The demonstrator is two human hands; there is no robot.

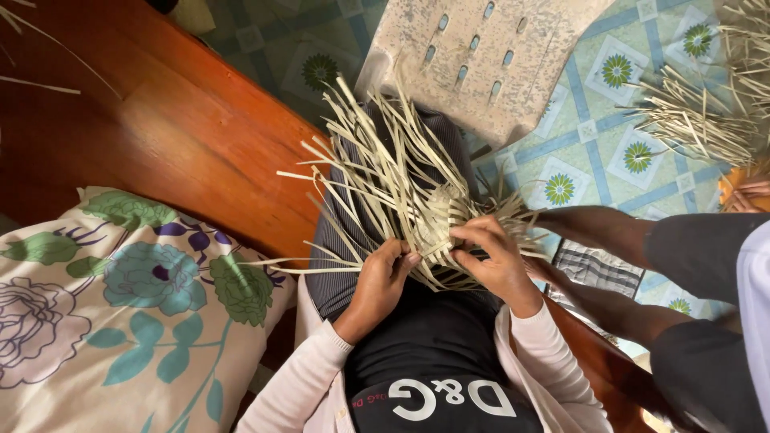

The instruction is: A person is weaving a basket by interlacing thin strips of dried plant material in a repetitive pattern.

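1. The work in hand looks like weaving — a half-made woven piece of pale strips (pixel 433 216) lies on the person's lap, its loose ends fanning up and out toward the grey plastic chair (pixel 481 56).
2. The left hand (pixel 378 282) is closed on the near left edge of the woven piece, fingers curled over a few strips and pinching them.
3. The right hand (pixel 493 256) sits on the near right edge, its grip closed too, fingertips pressing a strip down into the plaited part.
4. As I judge it, the step is tucking one strip over and under its neighbours; the next move would call for holding the woven edge tight with one hand while the other picks out a single free strip — not easy, since the ends cross and tangle.
5. Around: a floral pillow (pixel 120 297) at the lower left, a red-brown wooden surface (pixel 160 136) beside the lap, and a pile of spare strips (pixel 706 120) on the patterned floor (pixel 593 152) at the upper right.
6. Another person's arm (pixel 601 228) reaches in from the right, close behind the right hand, and may crowd that side.
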